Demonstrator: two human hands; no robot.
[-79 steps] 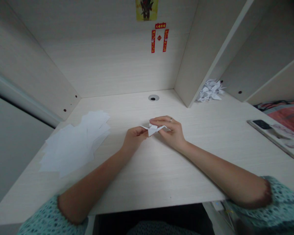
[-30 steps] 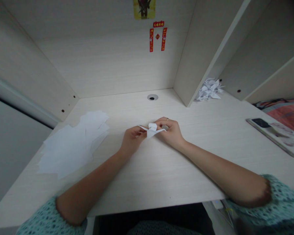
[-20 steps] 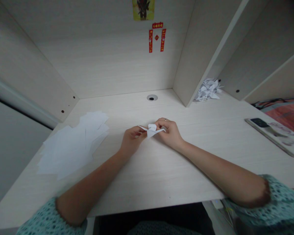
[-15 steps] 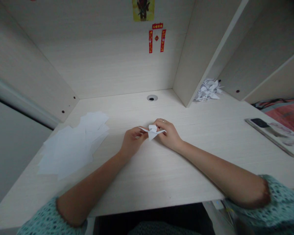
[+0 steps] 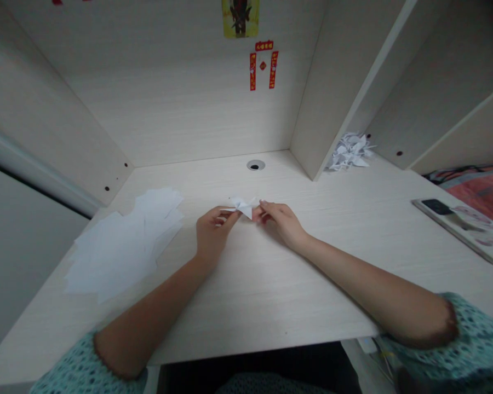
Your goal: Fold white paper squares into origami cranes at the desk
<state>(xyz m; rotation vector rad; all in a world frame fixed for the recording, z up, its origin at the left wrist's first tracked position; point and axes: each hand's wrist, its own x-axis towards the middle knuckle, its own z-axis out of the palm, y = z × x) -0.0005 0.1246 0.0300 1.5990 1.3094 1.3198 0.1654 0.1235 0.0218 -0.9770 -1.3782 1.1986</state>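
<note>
A small folded white paper figure (image 5: 243, 206) sits between my two hands, just above the pale wooden desk (image 5: 254, 284). My left hand (image 5: 212, 232) pinches its left side with thumb and fingers. My right hand (image 5: 280, 221) pinches its right side with the fingertips. Both forearms rest on the desk, and patterned teal sleeves show at the bottom corners.
A loose spread of white paper sheets (image 5: 125, 241) lies on the desk to the left. A heap of folded paper figures (image 5: 350, 151) sits behind the divider panel (image 5: 328, 93). A phone on a book (image 5: 460, 225) lies at the right. A cable hole (image 5: 256, 164) is at the back.
Both hands have shifted slightly away from me and to the left with the paper figure. The right hand's grip has moved from over the figure to its right tip.
</note>
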